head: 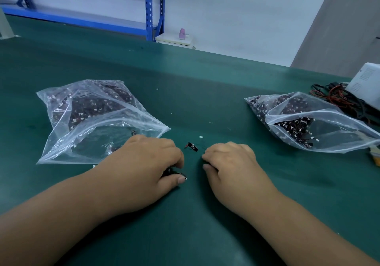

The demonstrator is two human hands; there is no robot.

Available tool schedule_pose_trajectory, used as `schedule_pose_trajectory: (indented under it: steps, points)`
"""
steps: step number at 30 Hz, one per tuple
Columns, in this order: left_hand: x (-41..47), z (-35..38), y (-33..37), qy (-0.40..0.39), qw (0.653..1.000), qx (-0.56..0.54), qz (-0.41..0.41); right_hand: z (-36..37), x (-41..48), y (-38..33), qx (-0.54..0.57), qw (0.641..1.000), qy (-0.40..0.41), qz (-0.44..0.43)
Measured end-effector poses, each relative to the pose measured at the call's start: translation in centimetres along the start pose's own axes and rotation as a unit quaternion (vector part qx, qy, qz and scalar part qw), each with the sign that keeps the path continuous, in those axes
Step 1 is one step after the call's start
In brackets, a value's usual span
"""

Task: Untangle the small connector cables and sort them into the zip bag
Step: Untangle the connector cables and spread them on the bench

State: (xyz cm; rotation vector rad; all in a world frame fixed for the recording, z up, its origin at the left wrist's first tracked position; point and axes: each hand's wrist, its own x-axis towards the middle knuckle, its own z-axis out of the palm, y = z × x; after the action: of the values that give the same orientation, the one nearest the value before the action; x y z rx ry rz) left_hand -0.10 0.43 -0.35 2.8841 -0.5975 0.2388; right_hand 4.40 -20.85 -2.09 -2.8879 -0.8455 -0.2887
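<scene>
Centrally, left hand (148,163) pinches cables (169,171); right hand (228,163) curls, its hold unclear. Open mat (195,105) separates left bag (92,122) and right bag (308,122).

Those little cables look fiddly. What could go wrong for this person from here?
1. The loose cable between the left hand and right hand is small and dark; a nudge could send it off across the green mat unnoticed.
2. The left bag and right bag hold look-alike cables, so a piece might land in the wrong one.
3. Tugging the bunch gripped by the left hand may strain thin wires.
</scene>
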Motion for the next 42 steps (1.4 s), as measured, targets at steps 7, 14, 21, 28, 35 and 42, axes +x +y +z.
schedule_pose_trajectory:
  steps: [7, 14, 21, 28, 35, 42]
  points:
    - [-0.3, -0.2, -0.1, -0.008, 1.000, 0.019, -0.010, 0.2, 0.2, 0.8, 0.156, 0.985, 0.059, 0.035]
    - [-0.1, 0.1, -0.4, -0.009, 0.999, 0.024, -0.020, 0.1, 0.5, 1.4, 0.033, 0.995, 0.001, 0.097]
    - [0.1, 0.1, -0.4, 0.003, 1.000, 0.009, -0.009, -0.2, 0.5, 1.2, 0.058, 0.993, 0.013, 0.099]
    - [0.3, 0.1, -0.5, 0.030, 0.999, -0.022, -0.001, -1.3, -0.4, 0.0, 0.108, 0.982, 0.150, 0.030]
    - [0.4, -0.4, 0.2, 0.059, 0.996, -0.067, 0.021, -0.7, -0.9, -2.2, 0.105, 0.992, 0.053, -0.045]
    - [0.3, -0.2, 0.0, 0.036, 0.996, -0.078, 0.007, -0.1, -0.8, -1.6, 0.244, 0.961, 0.122, -0.033]
